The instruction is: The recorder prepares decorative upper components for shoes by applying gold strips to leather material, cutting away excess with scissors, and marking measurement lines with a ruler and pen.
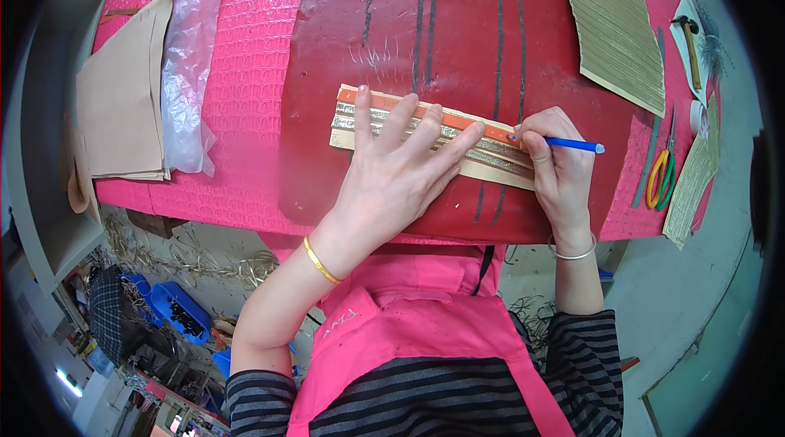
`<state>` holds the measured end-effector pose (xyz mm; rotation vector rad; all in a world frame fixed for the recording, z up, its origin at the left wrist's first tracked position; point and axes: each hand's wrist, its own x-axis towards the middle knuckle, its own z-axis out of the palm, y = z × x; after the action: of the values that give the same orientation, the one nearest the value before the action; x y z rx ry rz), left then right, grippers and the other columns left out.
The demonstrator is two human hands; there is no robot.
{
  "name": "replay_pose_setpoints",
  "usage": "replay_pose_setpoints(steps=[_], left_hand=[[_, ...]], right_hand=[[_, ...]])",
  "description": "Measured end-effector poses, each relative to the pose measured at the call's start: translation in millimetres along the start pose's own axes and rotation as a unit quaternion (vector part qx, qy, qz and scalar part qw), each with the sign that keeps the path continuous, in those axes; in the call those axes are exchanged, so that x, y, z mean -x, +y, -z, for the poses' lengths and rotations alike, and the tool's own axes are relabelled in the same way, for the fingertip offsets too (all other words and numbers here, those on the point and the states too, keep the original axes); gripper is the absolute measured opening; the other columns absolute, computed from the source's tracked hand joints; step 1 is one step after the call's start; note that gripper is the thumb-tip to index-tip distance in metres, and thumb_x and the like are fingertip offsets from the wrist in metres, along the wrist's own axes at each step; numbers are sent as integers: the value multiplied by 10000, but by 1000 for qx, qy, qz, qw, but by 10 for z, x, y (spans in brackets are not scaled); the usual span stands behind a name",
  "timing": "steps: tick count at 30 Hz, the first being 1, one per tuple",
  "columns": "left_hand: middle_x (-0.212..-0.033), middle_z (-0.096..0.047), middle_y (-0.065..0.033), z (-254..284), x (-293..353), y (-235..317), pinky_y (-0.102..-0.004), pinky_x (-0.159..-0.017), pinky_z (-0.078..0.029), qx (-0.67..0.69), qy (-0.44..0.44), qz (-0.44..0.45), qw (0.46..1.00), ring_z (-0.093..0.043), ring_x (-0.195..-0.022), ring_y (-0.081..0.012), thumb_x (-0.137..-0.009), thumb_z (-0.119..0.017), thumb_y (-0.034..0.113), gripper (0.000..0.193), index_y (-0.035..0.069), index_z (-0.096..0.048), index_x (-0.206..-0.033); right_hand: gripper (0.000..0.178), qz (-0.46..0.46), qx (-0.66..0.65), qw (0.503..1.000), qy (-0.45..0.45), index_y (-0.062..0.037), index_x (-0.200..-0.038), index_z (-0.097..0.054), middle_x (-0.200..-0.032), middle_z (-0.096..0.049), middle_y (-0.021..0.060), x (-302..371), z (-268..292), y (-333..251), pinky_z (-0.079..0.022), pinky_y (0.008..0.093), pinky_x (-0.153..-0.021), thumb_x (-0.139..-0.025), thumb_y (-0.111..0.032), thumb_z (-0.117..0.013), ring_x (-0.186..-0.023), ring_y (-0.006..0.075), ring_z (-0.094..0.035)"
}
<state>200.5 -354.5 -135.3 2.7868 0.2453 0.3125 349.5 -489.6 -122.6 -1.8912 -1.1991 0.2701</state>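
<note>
A narrow orange strip, which looks like a ruler, lies along a cream piece with metallic gold-brown stripes. Both rest at a slant on the dark red mat. My left hand presses down on them, its fingers spread flat across the strip. In my right hand a blue pen is pinched between thumb and fingers. Its tip points left, close to the strip's right end, but the fingers partly hide it. Part of the striped piece is covered by my left hand.
Brown sheets and clear plastic lie at left on the pink table cover. A large striped gold sheet is at upper right. Further right are a hammer, scissors and a narrower striped piece.
</note>
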Motion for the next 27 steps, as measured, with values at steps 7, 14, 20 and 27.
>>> replay_pose_setpoints(steps=[7, 14, 20, 27], left_hand=[[-1092, -466, -72, 12, -1, 4, -559, -1015, -204, -2, 3, -3, 1000, -418, -1093, -260, -707, -671, 208, 543, 291, -524, -1224], [-1118, -454, -72, 11, 15, 13, -561, -1015, -203, 6, 6, 0, 1000, -405, -1109, -259, -714, -668, 206, 529, 283, -531, -1219], [-1192, -410, -116, 144, 18, -35, -517, -1011, -234, 107, 71, 33, 991, -382, -1142, -300, -708, -671, 129, 538, 202, -533, -1223], [-1051, -488, -147, 399, -171, -124, -409, -903, -360, 109, 57, 70, 990, -458, -1030, -302, -684, -651, 38, 365, 47, -579, -1042]], right_hand=[[138, -4, 3, 1000, -4, -9, -765, -535, -671, -521, 94, -7, 1, -15, -406, 317, -566, -838, -118, -579, -620, 243, -502], [32, -53, 69, 996, 33, 15, -798, -523, -856, -488, 149, 49, 275, -211, -418, 321, -601, -825, 16, -506, -694, 260, -515], [108, -182, 71, 979, -59, 5, -840, -546, -724, -519, 80, 63, 285, -179, -423, 276, -600, -752, 0, -610, -640, 197, -528], [70, -265, -149, 952, 34, -7, -850, -559, -743, -535, -31, 150, 667, -42, -387, 170, -605, -801, -6, -609, -676, 23, -481]])
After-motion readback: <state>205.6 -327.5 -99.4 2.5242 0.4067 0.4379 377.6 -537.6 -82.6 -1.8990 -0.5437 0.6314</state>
